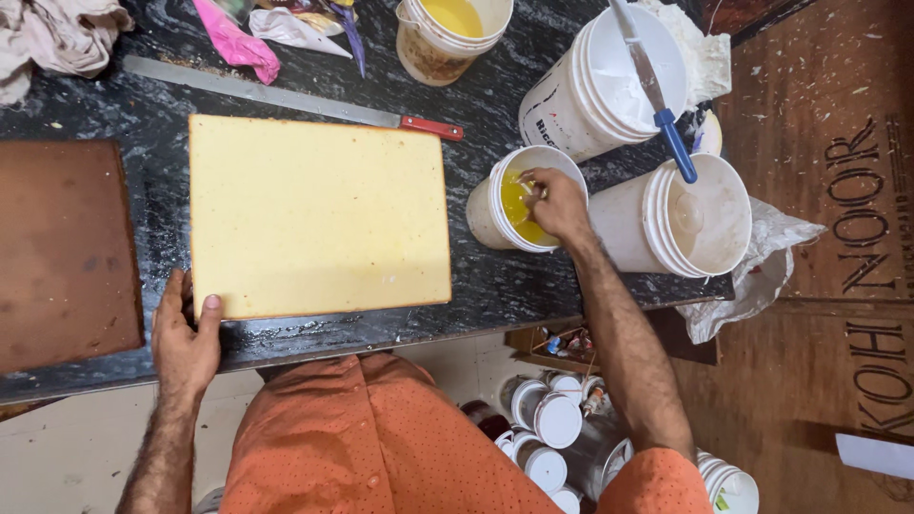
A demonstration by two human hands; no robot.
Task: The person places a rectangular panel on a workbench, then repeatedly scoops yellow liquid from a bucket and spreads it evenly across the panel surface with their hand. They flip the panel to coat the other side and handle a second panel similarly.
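— What are you seeing, starting from the far side of the sponge sheet [319, 217]?

— Left of the sheet a brown slab [65, 249] is lying flat on the dark marbled counter [495, 295], and a crumpled cloth [52, 33] is sitting beyond that. My left hand [186, 341] is resting at the sheet's near-left corner, fingers together on the counter, thumb lying against the edge. It is holding nothing, only steadying.

— And the sheet itself?

— It is lying pale yellow, rectangular, matt and finely porous, with soft, slightly rounded edges. Along its far edge a long steel knife with a red handle [295, 97] is lying almost parallel.

— To the right of the sheet?

— A small white bucket with yellow liquid [522, 202] is standing just beside it. My right hand [555, 202] is dipping into it, fingertips bunched; whether they are pinching a brush or anything else I cannot tell. I am judging that letting the excess drip inside the rim would be keeping the counter clean, and that keeping the left hand light would be sparing the soft crumb.

— Further right?

— Two bigger white plastic tubs are standing, smooth and nested; a palette knife with a blue handle [657, 95] is lying across the far tub [600, 90], its handle reaching over the near tub [700, 214].
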